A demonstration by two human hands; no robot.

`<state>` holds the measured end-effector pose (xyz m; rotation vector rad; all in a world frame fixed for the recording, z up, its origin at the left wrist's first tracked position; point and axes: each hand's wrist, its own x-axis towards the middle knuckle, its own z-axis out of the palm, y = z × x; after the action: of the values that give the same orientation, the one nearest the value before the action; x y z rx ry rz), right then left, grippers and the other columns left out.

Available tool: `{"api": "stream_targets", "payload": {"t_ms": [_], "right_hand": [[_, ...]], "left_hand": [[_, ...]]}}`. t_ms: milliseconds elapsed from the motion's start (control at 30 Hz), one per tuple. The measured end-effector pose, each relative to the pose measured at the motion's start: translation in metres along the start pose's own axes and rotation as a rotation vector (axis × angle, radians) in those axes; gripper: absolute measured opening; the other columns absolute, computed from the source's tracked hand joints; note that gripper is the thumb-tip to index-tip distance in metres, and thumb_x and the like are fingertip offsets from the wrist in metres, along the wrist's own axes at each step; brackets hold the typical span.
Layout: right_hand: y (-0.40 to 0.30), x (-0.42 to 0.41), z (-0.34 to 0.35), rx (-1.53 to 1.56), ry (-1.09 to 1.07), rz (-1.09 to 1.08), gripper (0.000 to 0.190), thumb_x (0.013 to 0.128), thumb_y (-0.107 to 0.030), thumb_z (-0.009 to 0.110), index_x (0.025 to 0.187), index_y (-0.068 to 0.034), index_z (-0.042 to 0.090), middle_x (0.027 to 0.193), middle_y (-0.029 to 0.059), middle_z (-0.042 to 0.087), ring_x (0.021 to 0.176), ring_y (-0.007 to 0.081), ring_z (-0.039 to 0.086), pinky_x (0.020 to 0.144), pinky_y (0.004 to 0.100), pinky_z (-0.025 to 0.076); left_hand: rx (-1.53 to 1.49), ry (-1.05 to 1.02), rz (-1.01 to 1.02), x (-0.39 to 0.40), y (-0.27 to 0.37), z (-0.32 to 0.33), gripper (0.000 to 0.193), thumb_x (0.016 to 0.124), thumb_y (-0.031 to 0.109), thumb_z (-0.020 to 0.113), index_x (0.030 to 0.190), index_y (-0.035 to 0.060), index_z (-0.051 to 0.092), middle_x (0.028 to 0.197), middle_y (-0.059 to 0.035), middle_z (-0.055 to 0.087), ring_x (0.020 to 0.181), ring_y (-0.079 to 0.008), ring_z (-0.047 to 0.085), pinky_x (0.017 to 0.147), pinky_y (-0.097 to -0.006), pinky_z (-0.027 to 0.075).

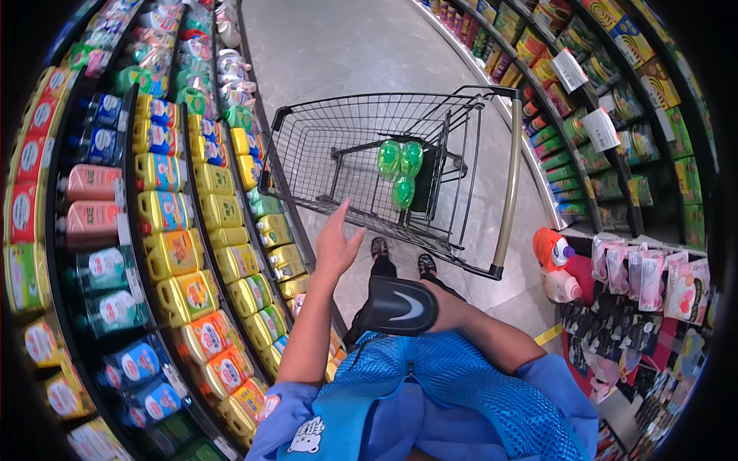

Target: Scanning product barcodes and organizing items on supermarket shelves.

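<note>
My left hand (337, 245) is held out over the near side of a black wire shopping cart (311, 129). Its index finger points away from me, the thumb stands apart, and it holds nothing. At my waist, my right hand (452, 305) grips a dark handheld scanner (400, 305) with a pale curved mark on top. The scanner's head hides part of that hand. Three translucent green bottles (402, 173) are grouped in the cart near its folding seat panel. The cart's handle bar (508, 184) is to the right, and neither hand touches it.
Shelves of yellow detergent jugs (174, 253), pink bottles (92, 216) and dark green bottles (106, 311) line the left. On the right, shelves hold packaged goods (634, 138), with hanging packets (640, 276) below. An orange-wrapped bottle (550, 250) protrudes beside the grey floor (340, 46).
</note>
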<state>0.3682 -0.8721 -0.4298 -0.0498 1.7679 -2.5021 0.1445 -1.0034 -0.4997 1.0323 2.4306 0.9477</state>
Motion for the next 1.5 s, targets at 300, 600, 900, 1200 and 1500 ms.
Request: {"api": "stream_targets", "payload": {"t_ms": [300, 600, 900, 1200, 1500], "right_hand": [[-0.007, -0.025, -0.007, -0.276, 0.491, 0.189, 0.043, 0.076, -0.007, 0.083, 0.113, -0.003, 0.06, 0.104, 0.0105, 0.068, 0.097, 0.0209, 0.067, 0.085, 0.0367, 0.054], [-0.018, 0.004, 0.018, 0.0, 0.892, 0.31, 0.044, 0.074, -0.009, 0.085, 0.109, 0.0, 0.06, 0.098, 0.0119, 0.068, 0.089, 0.0221, 0.067, 0.079, 0.0359, 0.055], [-0.008, 0.002, 0.018, 0.208, 1.136, 0.318, 0.042, 0.074, -0.003, 0.081, 0.11, 0.0, 0.059, 0.099, 0.013, 0.067, 0.09, 0.0231, 0.068, 0.08, 0.0369, 0.056], [-0.001, 0.0, 0.021, 0.242, 1.147, 0.37, 0.045, 0.076, 0.004, 0.078, 0.117, 0.001, 0.059, 0.103, 0.0134, 0.069, 0.094, 0.0224, 0.069, 0.086, 0.0376, 0.056], [0.008, -0.009, 0.028, 0.205, 1.124, 0.306, 0.047, 0.077, 0.007, 0.076, 0.121, 0.002, 0.06, 0.104, 0.014, 0.071, 0.095, 0.022, 0.07, 0.087, 0.0375, 0.057]], "left_hand": [[0.158, -0.281, -0.072, 0.169, -0.103, 0.118, 0.094, 0.078, 0.021, 0.078, 0.153, 0.0064, 0.023, 0.148, -0.02, 0.04, 0.137, -0.0355, 0.04, 0.11, -0.0424, 0.039], [-0.014, -0.332, -0.09, 0.224, -0.144, 0.198, 0.121, 0.064, 0.032, 0.09, 0.154, 0.0031, 0.014, 0.15, -0.0211, 0.035, 0.137, -0.0373, 0.04, 0.11, -0.0434, 0.04], [-0.147, -0.141, -0.053, 0.23, -0.157, 0.209, 0.106, 0.066, 0.019, 0.084, 0.152, 0.0032, 0.023, 0.138, -0.0204, 0.046, 0.126, -0.0367, 0.049, 0.105, -0.0419, 0.044], [-0.189, 0.087, -0.204, 0.225, -0.14, 0.208, 0.098, 0.066, 0.015, 0.079, 0.151, 0.0055, 0.03, 0.135, -0.0183, 0.048, 0.122, -0.0349, 0.052, 0.103, -0.0406, 0.045], [-0.183, -0.038, -0.394, 0.251, -0.18, 0.196, 0.078, 0.065, 0.027, 0.081, 0.135, 0.0127, 0.051, 0.122, -0.014, 0.061, 0.11, -0.0334, 0.061, 0.095, -0.0409, 0.05]]}}
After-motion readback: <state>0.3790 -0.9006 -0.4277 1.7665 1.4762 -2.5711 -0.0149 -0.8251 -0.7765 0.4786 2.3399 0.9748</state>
